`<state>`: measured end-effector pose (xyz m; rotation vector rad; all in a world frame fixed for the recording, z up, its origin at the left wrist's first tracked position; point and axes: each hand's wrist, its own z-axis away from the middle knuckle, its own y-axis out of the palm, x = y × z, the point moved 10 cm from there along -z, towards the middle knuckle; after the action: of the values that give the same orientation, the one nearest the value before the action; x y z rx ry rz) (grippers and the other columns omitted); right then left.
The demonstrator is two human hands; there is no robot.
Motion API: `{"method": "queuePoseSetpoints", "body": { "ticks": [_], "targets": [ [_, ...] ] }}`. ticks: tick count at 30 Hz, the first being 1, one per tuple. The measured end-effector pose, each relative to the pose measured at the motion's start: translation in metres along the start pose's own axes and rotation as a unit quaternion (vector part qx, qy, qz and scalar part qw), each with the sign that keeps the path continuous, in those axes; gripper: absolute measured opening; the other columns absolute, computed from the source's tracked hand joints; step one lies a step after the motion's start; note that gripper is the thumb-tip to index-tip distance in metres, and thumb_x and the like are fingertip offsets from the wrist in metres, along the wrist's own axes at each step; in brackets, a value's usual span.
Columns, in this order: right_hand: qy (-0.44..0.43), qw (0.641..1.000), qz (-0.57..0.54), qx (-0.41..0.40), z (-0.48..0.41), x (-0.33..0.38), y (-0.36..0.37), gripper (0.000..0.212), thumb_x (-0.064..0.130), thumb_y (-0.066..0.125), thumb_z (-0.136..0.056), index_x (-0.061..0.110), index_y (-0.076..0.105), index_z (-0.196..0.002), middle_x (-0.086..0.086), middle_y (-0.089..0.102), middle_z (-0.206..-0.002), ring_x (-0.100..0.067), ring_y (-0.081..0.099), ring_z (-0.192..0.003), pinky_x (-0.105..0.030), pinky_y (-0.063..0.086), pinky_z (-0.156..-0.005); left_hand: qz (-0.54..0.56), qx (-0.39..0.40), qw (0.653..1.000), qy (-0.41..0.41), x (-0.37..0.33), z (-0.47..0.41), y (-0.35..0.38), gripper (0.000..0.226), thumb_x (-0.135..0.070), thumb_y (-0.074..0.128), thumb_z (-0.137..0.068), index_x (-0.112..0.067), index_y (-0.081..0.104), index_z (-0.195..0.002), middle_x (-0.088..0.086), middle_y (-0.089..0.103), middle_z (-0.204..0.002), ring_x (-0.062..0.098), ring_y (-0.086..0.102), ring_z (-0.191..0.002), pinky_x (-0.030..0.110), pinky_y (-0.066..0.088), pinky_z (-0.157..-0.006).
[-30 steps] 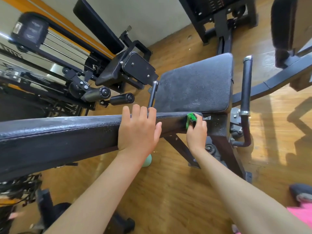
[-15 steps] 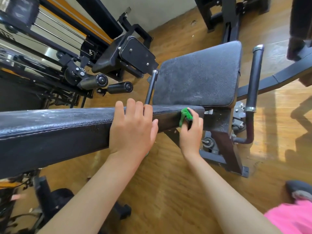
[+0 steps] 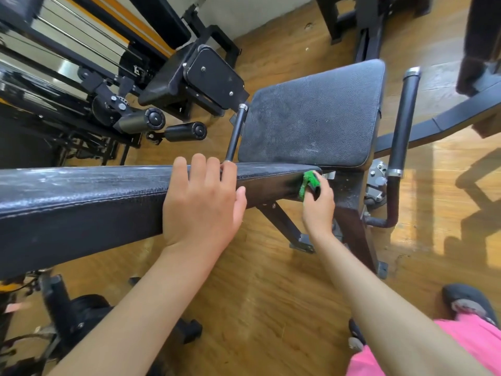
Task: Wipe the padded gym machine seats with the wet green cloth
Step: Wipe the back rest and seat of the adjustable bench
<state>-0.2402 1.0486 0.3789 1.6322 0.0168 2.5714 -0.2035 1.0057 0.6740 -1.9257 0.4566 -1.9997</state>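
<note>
A long black padded backrest [image 3: 81,202] runs from the left edge to the middle, its top streaked with white. Beyond its right end lies the black padded seat [image 3: 311,118], dusty grey on top. My left hand [image 3: 202,204] rests over the backrest's top edge with fingers draped across it. My right hand [image 3: 318,207] grips the green cloth [image 3: 307,184] and presses it against the side face of the backrest at its right end, close to the seat.
Two black handle bars [image 3: 404,126] flank the seat. Another machine with roller pads [image 3: 184,131] and a cable stack stands at the left. More black frames [image 3: 366,31] stand at the back and right. A wooden floor [image 3: 271,308] lies below, with my shoe [image 3: 466,302] at lower right.
The view has shifted so the seat sits higher in frame. My right hand with the cloth stays at the backrest's right end, sliding slightly along its side. My left hand keeps its place.
</note>
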Motion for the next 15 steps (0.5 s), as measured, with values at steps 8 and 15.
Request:
{"method": "queuePoseSetpoints", "body": {
  "ticks": [8, 15],
  "targets": [
    [0.036, 0.999, -0.007, -0.013, -0.018, -0.018, -0.003, 0.052, -0.005, 0.044, -0.091, 0.021, 0.054, -0.135, -0.012, 0.051, -0.124, -0.016, 0.046, -0.102, -0.012, 0.027, -0.083, -0.009, 0.007, 1.0, 0.003, -0.001, 0.0, 0.001, 0.04, -0.045, 0.036, -0.095, -0.012, 0.056, -0.106, 0.007, 0.061, -0.094, 0.028, 0.056, -0.095, 0.042, 0.036, -0.095],
    [0.126, 0.992, 0.024, 0.01, -0.06, -0.06, -0.003, 0.05, -0.003, 0.042, -0.093, 0.018, 0.053, -0.136, -0.012, 0.051, -0.138, -0.027, 0.048, -0.126, -0.022, 0.031, -0.102, -0.009, 0.008, 1.0, 0.002, -0.002, 0.0, 0.002, 0.041, -0.044, 0.033, -0.097, -0.01, 0.054, -0.105, 0.009, 0.059, -0.093, 0.029, 0.055, -0.092, 0.043, 0.034, -0.095]
  ]
}}
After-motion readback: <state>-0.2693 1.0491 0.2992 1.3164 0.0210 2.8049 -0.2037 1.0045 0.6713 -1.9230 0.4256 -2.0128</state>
